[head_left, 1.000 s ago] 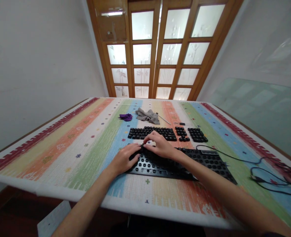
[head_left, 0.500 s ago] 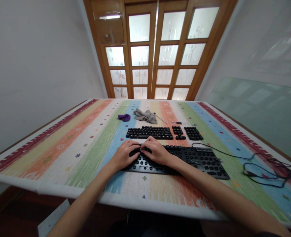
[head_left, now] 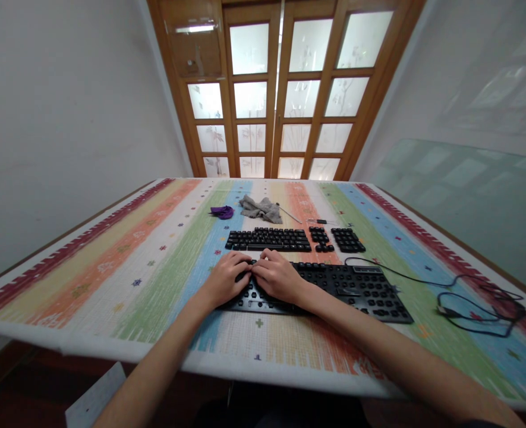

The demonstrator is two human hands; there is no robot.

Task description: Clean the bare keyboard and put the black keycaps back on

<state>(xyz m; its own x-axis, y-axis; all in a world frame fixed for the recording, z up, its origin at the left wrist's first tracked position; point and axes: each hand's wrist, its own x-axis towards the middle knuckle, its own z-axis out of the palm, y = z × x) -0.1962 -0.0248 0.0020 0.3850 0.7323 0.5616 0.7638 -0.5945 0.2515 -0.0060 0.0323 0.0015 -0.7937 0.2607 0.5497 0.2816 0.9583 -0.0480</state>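
Observation:
A black keyboard (head_left: pixel 369 285) lies near the table's front edge, most of its keycaps off so that bare switches show. My left hand (head_left: pixel 227 277) rests at its upper left part, fingers bent and drawn together. Right beside it, fingertips meeting the left ones, my right hand (head_left: pixel 277 276) is closed in a pinch over the same spot. Whatever sits between the fingers is hidden. A few keycaps remain along the keyboard's top row (head_left: pixel 312 266). Behind it the removed keycaps are laid out in a main block (head_left: pixel 269 239), a narrow middle group (head_left: pixel 319 235) and a number-pad group (head_left: pixel 347 240).
A grey cloth (head_left: pixel 261 209) and a purple bundle (head_left: pixel 221 211) lie farther back. Close by are a thin rod-like tool (head_left: pixel 289 214) and a small black-handled tool (head_left: pixel 318 222). The keyboard's cable (head_left: pixel 481 318) coils at the right on the striped tablecloth (head_left: pixel 156 297).
My right hand has turned slightly and its fingers have shifted left, closer against my left fingertips. The whole view has drifted a little; the objects on the table stay in place.

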